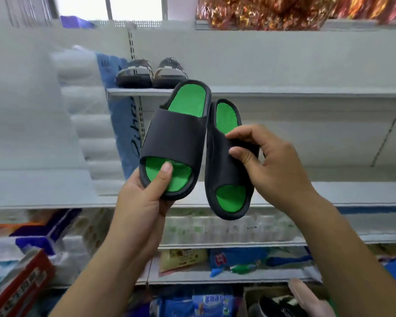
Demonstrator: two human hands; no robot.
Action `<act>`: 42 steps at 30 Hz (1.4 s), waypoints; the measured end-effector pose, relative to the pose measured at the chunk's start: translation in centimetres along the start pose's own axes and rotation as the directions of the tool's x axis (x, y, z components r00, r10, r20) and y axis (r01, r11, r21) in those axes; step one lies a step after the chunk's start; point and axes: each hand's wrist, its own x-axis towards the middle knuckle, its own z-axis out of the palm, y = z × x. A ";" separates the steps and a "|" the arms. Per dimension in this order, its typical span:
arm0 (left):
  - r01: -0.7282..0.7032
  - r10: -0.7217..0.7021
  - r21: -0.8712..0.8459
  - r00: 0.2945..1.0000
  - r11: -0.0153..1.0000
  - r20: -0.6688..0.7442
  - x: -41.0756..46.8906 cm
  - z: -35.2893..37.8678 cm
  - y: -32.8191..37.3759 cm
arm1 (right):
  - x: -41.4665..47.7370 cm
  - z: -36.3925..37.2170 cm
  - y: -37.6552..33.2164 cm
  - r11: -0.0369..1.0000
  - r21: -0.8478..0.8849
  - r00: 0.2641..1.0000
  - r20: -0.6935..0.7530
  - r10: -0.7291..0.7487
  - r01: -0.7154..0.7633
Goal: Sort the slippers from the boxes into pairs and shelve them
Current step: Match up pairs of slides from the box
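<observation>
I hold up two matching black slippers with green insoles in front of white shelves. My left hand (144, 197) grips the toe end of the left black slipper (176, 131), thumb on its green insole. My right hand (268, 161) pinches the strap of the right black slipper (224, 177), which hangs toe down and turned slightly sideways. The two slippers almost touch at mid-height. A camouflage-patterned pair of slippers (151, 73) stands side by side at the left end of the upper white shelf (306, 92).
Wrapped paper rolls (85, 115) are stacked on the left. The middle shelf (364, 193) runs behind my hands. Lower shelves hold packaged goods (215, 227). A cardboard box (274, 303) with dark slippers sits at the bottom right. Shiny red-gold packets (284, 10) lie on the top shelf.
</observation>
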 end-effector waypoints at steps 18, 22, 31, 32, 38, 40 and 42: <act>-0.039 0.036 0.066 0.998 0.997 0.051 20.8 12.2 2.0 | 24.6 -4.2 11.4 0.912 -0.400 0.977 0.138 0.162 -0.095; 0.001 -0.020 0.145 0.991 0.989 0.129 23.3 11.7 1.3 | 25.3 -3.3 14.2 0.889 -0.445 0.972 0.140 0.190 -0.109; -0.433 0.464 0.898 0.813 0.079 0.351 22.7 10.4 1.0 | 18.0 -4.7 11.2 0.922 -0.386 1.000 0.027 0.016 -0.004; -0.471 0.453 0.881 0.796 0.045 0.402 23.1 10.4 0.9 | 17.2 -4.6 11.2 0.902 -0.432 0.998 0.065 0.005 0.023; -0.490 0.310 0.868 0.815 -0.081 0.489 26.2 11.0 0.4 | 17.6 -4.2 13.5 0.862 -0.484 0.968 0.248 -0.030 0.150; -0.482 0.292 0.869 0.819 -0.114 0.493 27.0 11.1 0.0 | 18.3 -4.2 14.9 0.884 -0.459 0.963 0.268 0.041 0.090; -0.457 0.278 0.876 0.831 -0.152 0.482 27.7 11.4 -0.3 | 18.9 -3.9 16.2 0.906 -0.422 0.949 0.282 0.141 -0.009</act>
